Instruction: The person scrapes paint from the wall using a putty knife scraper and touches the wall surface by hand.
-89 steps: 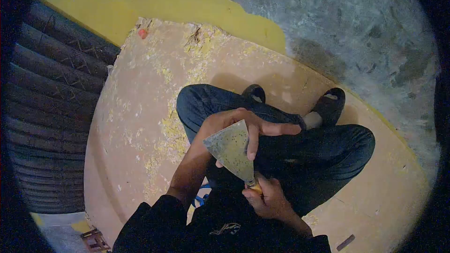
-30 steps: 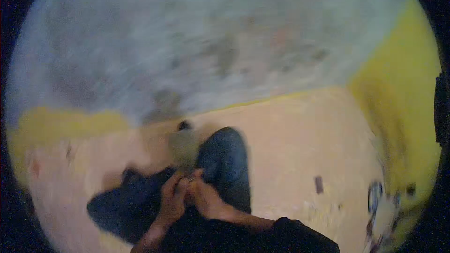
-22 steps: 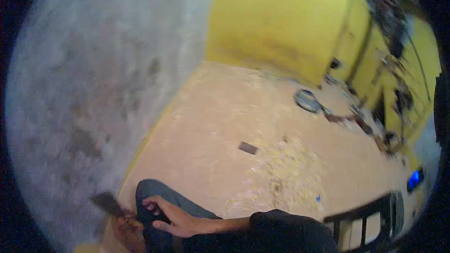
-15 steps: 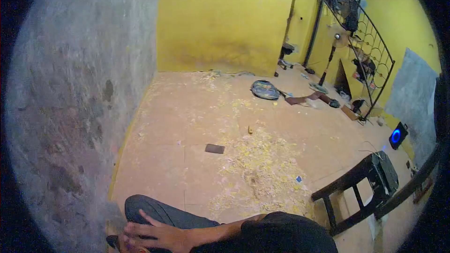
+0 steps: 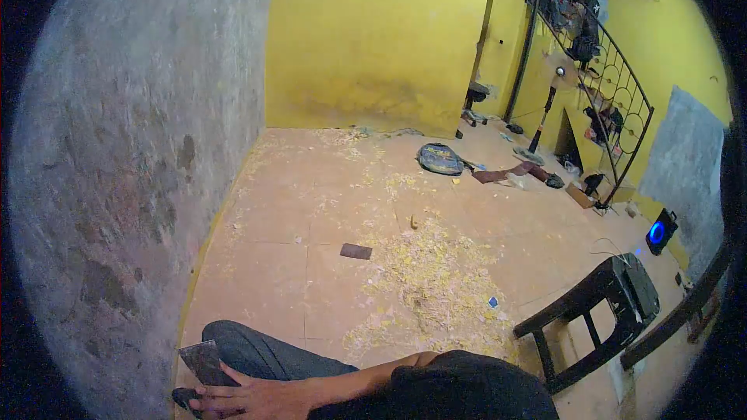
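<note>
My left hand (image 5: pixel 249 397) is at the bottom left, its back toward me and its arm in a black sleeve. The thumb and fingers close on a dark, flat rectangular plate (image 5: pixel 204 361) that juts up past the thumb. Its lower part is hidden behind the hand, and its exact kind is unclear. The plate stands close to the base of the rough grey wall (image 5: pixel 117 187). Behind the hand lies my bent leg (image 5: pixel 272 354) in grey trousers. A small black object (image 5: pixel 185 398) shows beside the fingertips, partly covered. My right hand is out of view.
Yellow and whitish flakes (image 5: pixel 428 272) are strewn over the tiled floor. Another dark rectangular piece (image 5: pixel 356 251) lies there. A black stool (image 5: pixel 615 295) is tipped over at right, near a blue-lit speaker (image 5: pixel 660 232). Farther back are a backpack (image 5: pixel 440 159) and a standing fan (image 5: pixel 545 113).
The dark plate now shows above my left hand, where only a blur was before. The hand has shifted slightly and its fingers are less spread. My view has tilted up a little.
</note>
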Demonstrator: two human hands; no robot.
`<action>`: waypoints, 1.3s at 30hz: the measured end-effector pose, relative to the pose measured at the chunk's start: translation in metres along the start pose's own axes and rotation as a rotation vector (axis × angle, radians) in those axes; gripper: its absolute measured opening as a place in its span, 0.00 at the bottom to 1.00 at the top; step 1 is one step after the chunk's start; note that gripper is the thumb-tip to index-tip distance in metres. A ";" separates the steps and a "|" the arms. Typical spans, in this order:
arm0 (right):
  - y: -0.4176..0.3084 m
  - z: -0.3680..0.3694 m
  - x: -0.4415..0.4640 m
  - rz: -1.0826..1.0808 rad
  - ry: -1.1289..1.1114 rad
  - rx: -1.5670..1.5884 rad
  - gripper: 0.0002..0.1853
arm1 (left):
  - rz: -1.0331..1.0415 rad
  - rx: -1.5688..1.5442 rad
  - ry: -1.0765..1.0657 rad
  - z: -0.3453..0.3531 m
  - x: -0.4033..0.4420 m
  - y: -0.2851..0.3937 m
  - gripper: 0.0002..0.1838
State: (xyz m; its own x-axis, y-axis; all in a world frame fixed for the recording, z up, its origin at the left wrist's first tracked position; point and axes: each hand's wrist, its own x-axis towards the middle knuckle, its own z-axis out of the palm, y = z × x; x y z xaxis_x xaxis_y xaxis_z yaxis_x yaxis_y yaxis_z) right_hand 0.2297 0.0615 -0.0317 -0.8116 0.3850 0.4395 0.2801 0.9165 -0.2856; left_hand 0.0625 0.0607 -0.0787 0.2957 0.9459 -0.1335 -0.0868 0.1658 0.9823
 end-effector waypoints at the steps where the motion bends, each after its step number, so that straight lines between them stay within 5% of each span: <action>1: 0.000 0.002 0.000 -0.085 0.130 0.103 0.43 | -0.007 -0.004 -0.001 0.000 -0.001 -0.001 0.26; 3: -0.003 0.001 0.000 -0.168 0.266 0.208 0.47 | -0.021 -0.003 -0.008 -0.001 -0.002 -0.002 0.25; 8: -0.005 -0.009 -0.008 -0.066 0.087 0.153 0.46 | -0.040 -0.017 -0.029 0.002 -0.001 -0.005 0.24; 17: 0.005 -0.004 -0.020 -0.151 0.139 0.312 0.46 | -0.109 -0.037 -0.040 0.004 -0.001 -0.006 0.22; 39: 0.023 0.002 -0.063 -0.148 -0.015 0.055 0.43 | -0.196 -0.092 -0.063 0.015 0.002 -0.008 0.19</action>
State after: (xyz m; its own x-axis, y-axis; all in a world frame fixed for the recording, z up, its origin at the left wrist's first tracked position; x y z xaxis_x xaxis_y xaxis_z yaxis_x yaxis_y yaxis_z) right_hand 0.2862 0.0585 -0.0672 -0.8497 0.2445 0.4672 0.1288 0.9554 -0.2657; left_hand 0.0782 0.0573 -0.0845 0.3738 0.8745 -0.3091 -0.1072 0.3718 0.9221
